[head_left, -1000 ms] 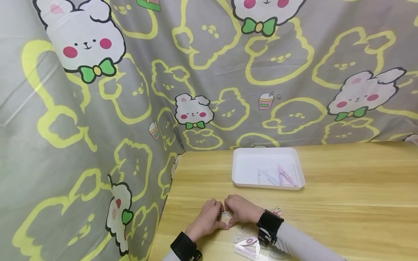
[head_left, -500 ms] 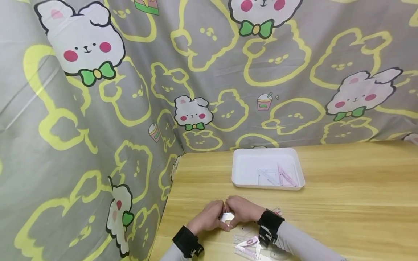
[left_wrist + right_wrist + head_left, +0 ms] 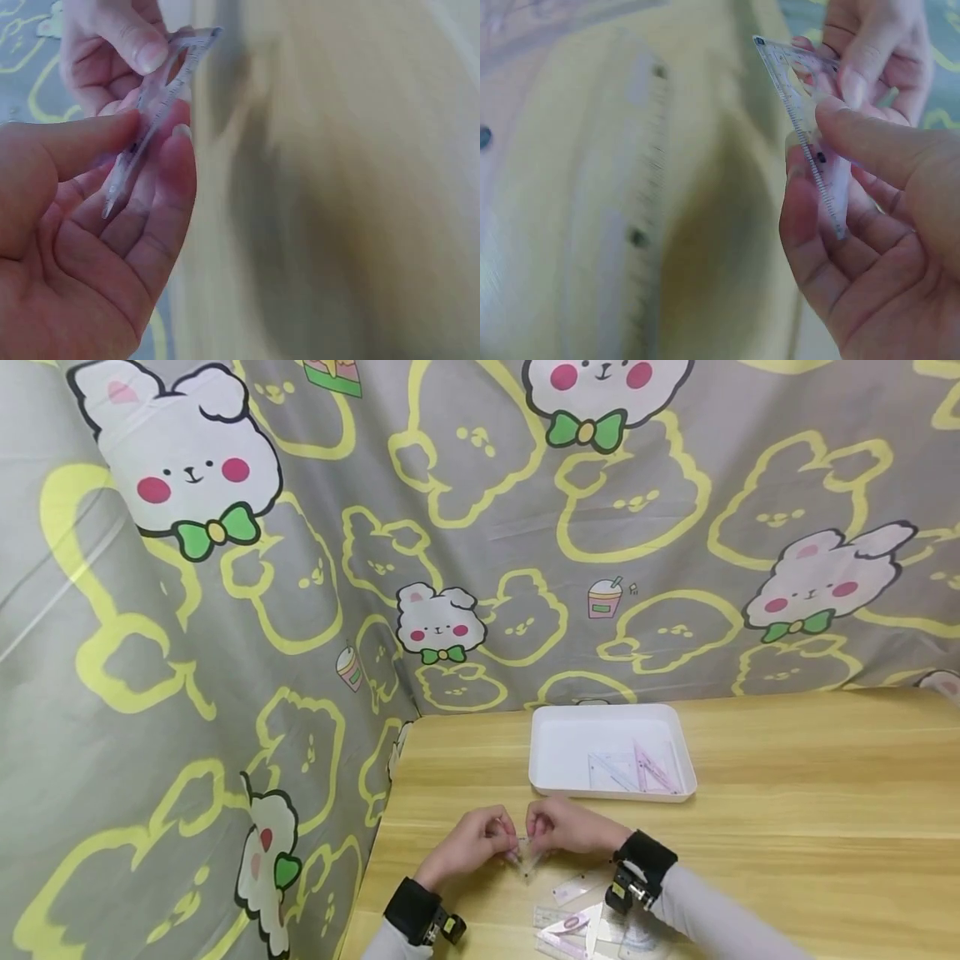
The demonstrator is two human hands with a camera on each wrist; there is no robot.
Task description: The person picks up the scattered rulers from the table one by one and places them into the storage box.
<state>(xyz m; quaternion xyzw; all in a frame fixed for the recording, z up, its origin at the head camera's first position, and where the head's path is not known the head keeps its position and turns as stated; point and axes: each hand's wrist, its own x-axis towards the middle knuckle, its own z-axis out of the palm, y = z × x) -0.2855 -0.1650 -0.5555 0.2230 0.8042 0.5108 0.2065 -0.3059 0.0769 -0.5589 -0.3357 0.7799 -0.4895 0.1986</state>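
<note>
Set square (image 3: 525, 857), clear plastic, sat pinched between both hands: left hand (image 3: 467, 846) gripped one end, right hand (image 3: 564, 831) the other, lifted just above the counter (image 3: 787, 827) near the white tray (image 3: 542, 752). Some rulers (image 3: 637, 770) already lay in that tray; by my read, several more rulers (image 3: 573, 920) waited beside the right wrist.

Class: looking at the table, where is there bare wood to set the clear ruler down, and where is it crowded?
Bare wood lies right of the white tray, along the table. It is crowded near the front edge, where loose rulers lie beside the right hand and left hand.
</note>
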